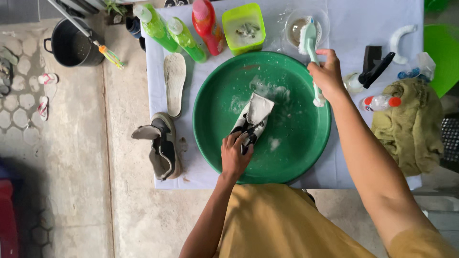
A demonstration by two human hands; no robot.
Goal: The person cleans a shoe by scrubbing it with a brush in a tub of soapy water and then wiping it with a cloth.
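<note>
A shoe (pixel 252 119) is gripped by the left hand (pixel 234 155) mid-basin (pixel 215 95); a brush (pixel 310 45) is clenched by the right hand (pixel 327 76) at the two o'clock rim.

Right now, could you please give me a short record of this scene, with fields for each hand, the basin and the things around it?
left hand: grips a shoe by its laced end
right hand: holds a brush, bristle end over a clear bowl
basin: green, round, wet with suds, shoe inside
left of basin: insole, second shoe
behind basin: two green bottles, red bottle, lime tub
right of basin: olive cloth, spray bottle
floor: black pot
</note>
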